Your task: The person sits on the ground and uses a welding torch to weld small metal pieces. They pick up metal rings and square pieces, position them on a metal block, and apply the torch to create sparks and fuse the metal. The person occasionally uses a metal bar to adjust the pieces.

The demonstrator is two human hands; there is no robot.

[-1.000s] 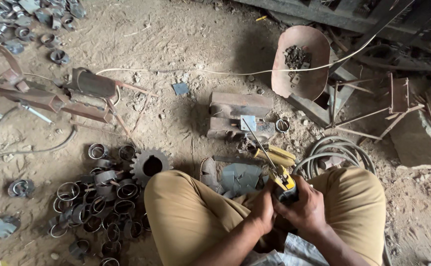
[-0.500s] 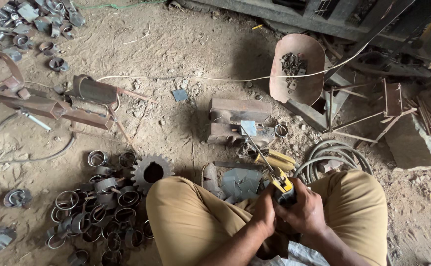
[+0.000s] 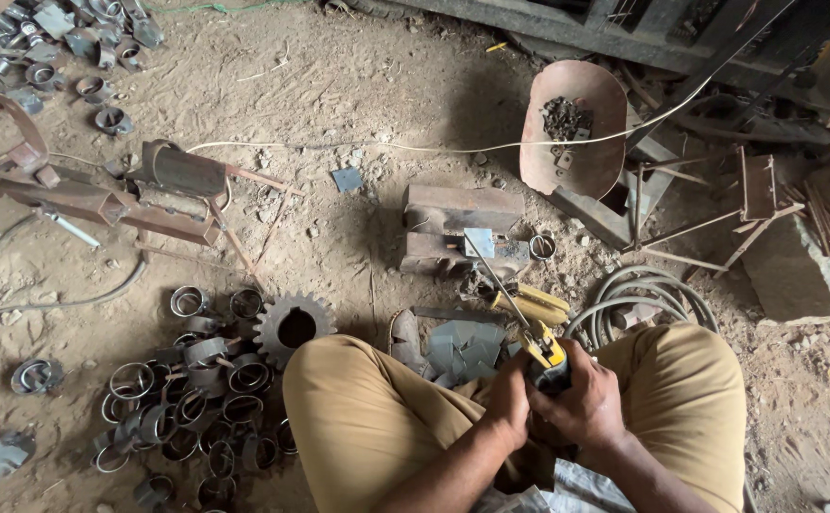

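A yellow-and-black holder point(image 3: 545, 353) sits between the person's knees, low and right of centre, with a thin rod point(image 3: 491, 275) running up from it toward a small steel plate point(image 3: 479, 241) on the rusty block point(image 3: 462, 228). The right hand point(image 3: 581, 404) is wrapped shut around the black grip, fingers curled tight. The left hand point(image 3: 508, 399) closes against the same grip from the other side, touching the right; its fingertips are hidden behind the handle, so how far they wrap is unclear. The lower end of the holder is covered by both hands.

Just beyond lie grey cut sheets point(image 3: 462, 347) and a hose coil point(image 3: 638, 299). Left of the knee are a gear point(image 3: 292, 326) and a heap of rings point(image 3: 187, 399). A rusty pan point(image 3: 575, 128) of small scrap stands farther off; its contents are too small to identify.
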